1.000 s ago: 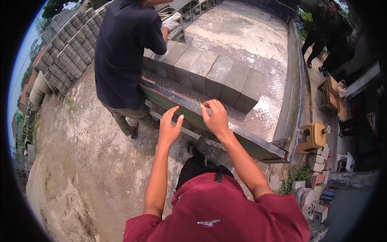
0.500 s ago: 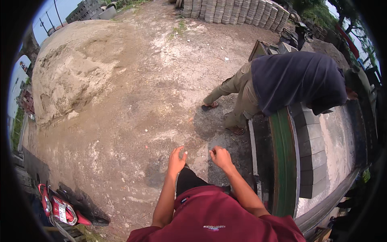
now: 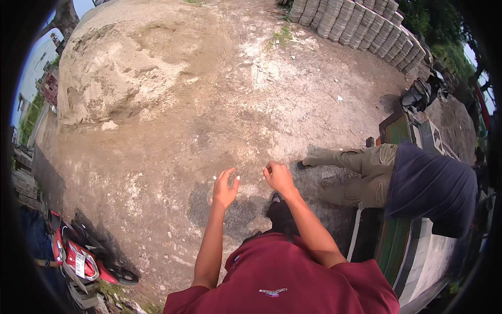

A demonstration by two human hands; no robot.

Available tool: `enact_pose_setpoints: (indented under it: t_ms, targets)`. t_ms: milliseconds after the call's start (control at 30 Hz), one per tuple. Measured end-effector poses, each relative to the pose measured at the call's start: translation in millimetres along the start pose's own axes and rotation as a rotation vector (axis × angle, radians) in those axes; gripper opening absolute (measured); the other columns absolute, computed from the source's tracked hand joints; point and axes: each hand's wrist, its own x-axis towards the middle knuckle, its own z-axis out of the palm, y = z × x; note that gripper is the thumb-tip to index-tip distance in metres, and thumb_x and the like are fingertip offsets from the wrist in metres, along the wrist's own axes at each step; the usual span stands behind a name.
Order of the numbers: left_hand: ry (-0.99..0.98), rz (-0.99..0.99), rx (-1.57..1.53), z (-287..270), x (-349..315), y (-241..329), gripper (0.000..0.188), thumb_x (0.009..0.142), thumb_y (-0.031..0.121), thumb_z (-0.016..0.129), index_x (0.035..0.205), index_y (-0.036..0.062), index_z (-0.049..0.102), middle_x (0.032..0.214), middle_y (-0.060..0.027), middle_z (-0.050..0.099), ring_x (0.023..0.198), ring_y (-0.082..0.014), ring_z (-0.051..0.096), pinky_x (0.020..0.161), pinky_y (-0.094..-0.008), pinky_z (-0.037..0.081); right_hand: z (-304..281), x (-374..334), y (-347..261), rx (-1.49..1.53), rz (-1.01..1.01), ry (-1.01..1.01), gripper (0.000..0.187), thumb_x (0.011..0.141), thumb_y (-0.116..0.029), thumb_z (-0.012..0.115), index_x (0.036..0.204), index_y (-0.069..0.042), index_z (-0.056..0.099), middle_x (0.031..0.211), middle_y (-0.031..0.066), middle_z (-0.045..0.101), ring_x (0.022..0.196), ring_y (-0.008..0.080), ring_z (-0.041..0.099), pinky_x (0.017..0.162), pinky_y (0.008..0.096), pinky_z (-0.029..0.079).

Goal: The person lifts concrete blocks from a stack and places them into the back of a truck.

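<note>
Maroon shirt [image 3: 298, 275] bears small lettering [image 3: 273, 292], left grip [image 3: 225, 194] half-spread, right grip [image 3: 280, 180] loosely curled, both empty

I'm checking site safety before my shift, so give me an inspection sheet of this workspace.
Surface: uneven bare ground, partly shadowed
Work items: grey blocks in a row on the green-sided cargo bed
Clutter: pale stone bits scattered about
Hands: left hand open, right hand loosely curled; both empty
Cables: nothing seen
Surroundings: sand heap, stacked grey slabs, red motorbike; dark-shirted co-worker bent over the bed
</note>
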Motion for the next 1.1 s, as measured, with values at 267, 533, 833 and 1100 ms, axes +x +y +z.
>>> enact_pose_setpoints:
  t_ms: [267,533,833,1100]
  targets:
    - [0.037,-0.058,0.020,18.3,246.6,-3.4,0.037,0.087,0.019,0.065,0.122,0.0075,0.059,0.120,-0.0167,0.061,0.114,-0.0350,0.057,0.096,-0.0409,0.046,-3.4,258.5,-12.0,0.014,-0.105,0.018,0.023,0.088,-0.024,0.063,0.083,-0.001,0.064,0.075,0.0219,0.066,0.073,0.0422,0.064,0.069,0.0497,0.051]
    - [0.100,-0.088,0.040,27.1,473.7,4.0,0.039,0.088,0.021,0.066,0.123,0.0076,0.059,0.123,-0.0168,0.060,0.117,-0.0353,0.056,0.098,-0.0412,0.044,-33.0,484.3,-21.5,-0.009,-0.079,-0.068,0.023,0.086,-0.023,0.065,0.083,-0.001,0.063,0.080,0.0227,0.066,0.076,0.0405,0.065,0.069,0.0491,0.051]
    - [0.116,-0.063,0.017,39.6,718.9,-50.2,0.038,0.089,0.020,0.065,0.123,0.0067,0.058,0.122,-0.0172,0.060,0.116,-0.0362,0.055,0.098,-0.0422,0.043,-14.9,744.8,-27.6,0.022,-0.161,-0.088,0.024,0.086,-0.022,0.065,0.081,0.001,0.063,0.075,0.0221,0.065,0.072,0.0405,0.064,0.067,0.0480,0.051]
    - [0.079,0.051,-0.008,-4.5,980.8,-76.9,0.037,0.086,0.018,0.066,0.119,0.0011,0.059,0.117,-0.0204,0.062,0.111,-0.0386,0.058,0.095,-0.0432,0.046,-8.6,986.1,-40.5,0.024,-0.105,-0.021,0.023,0.085,-0.021,0.067,0.078,0.000,0.061,0.074,0.0201,0.064,0.070,0.0385,0.063,0.065,0.0464,0.050]
